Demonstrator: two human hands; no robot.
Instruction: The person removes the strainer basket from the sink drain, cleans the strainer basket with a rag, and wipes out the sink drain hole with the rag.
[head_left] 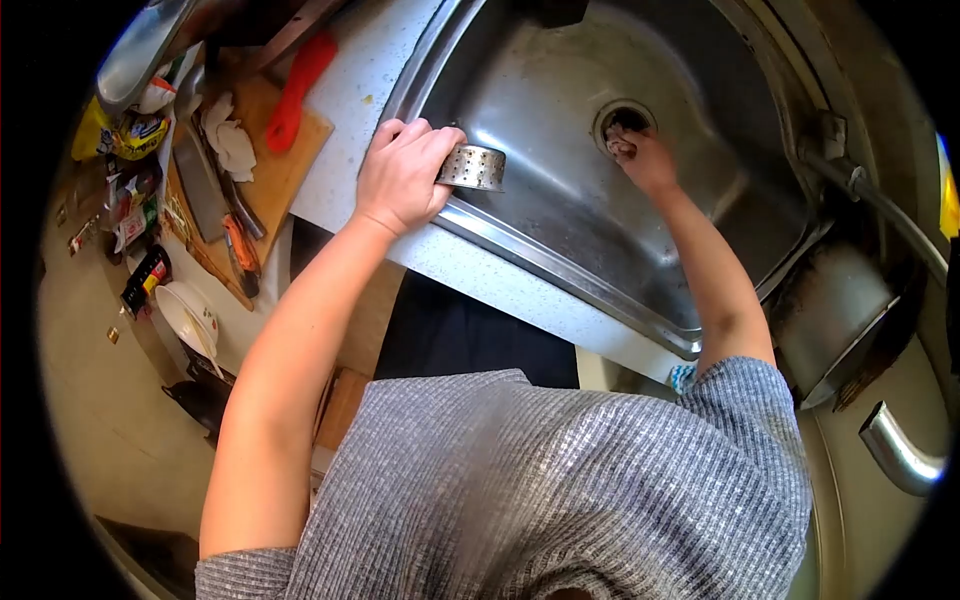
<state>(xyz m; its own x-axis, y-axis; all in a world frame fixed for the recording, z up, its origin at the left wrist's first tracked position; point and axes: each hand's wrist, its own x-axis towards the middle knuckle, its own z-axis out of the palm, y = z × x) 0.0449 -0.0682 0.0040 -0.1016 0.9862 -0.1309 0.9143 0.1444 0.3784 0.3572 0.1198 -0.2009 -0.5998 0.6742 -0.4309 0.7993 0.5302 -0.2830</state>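
My left hand [405,172] is closed around a perforated metal sink strainer [475,168], held over the near left rim of the steel sink [560,225]. The strainer's holed side faces away from my palm. At the round drain [622,112] on the sink floor, my right hand [643,160] reaches down with its fingers bunched together at the opening. Something pale may be between those fingertips, but it is too small to make out. The inside of the drain is dark.
A wooden cutting board [310,140] with a red-handled tool [300,95], a cleaver [197,180] and a crumpled white cloth or paper [228,138] lies on the left. A bowl [187,318] is below it. A pot [835,320] stands right of the sink, near a metal pipe [890,220].
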